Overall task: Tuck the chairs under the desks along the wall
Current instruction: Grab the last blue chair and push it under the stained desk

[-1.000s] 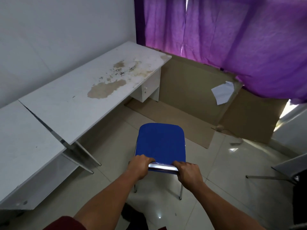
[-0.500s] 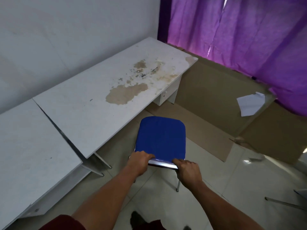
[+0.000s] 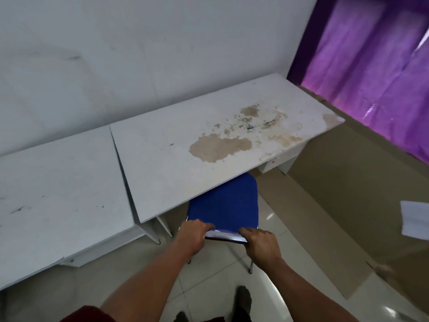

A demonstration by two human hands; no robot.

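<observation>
Gripping with both hands: left hand [image 3: 194,235] and right hand [image 3: 261,244] closed over the chrome top rail of the blue chair [image 3: 226,206], one at each end, fingers curled over the front, palms behind. Judged an even two-point hold to steer straight and stop the back twisting.

Blue chair: on the tiled floor [image 3: 267,296], front of seat already hidden beneath the near edge of the stained desk [image 3: 209,140]; rear part and backrest out in the open. Only partly tucked, by the look of it.

Clearances: desk legs [image 3: 160,231] just left of the seat, close; drawer unit [image 3: 278,162] to the far right, apart from the seat. Likely room enough between, left side the tighter. Depth left under the top hidden.

Second desk [image 3: 58,189]: left, butted against the first, no chair visible there.

Beyond: white wall [image 3: 139,54] behind both desks; cardboard sheet [image 3: 348,194] on the floor right; purple curtain [image 3: 371,66] far right.
</observation>
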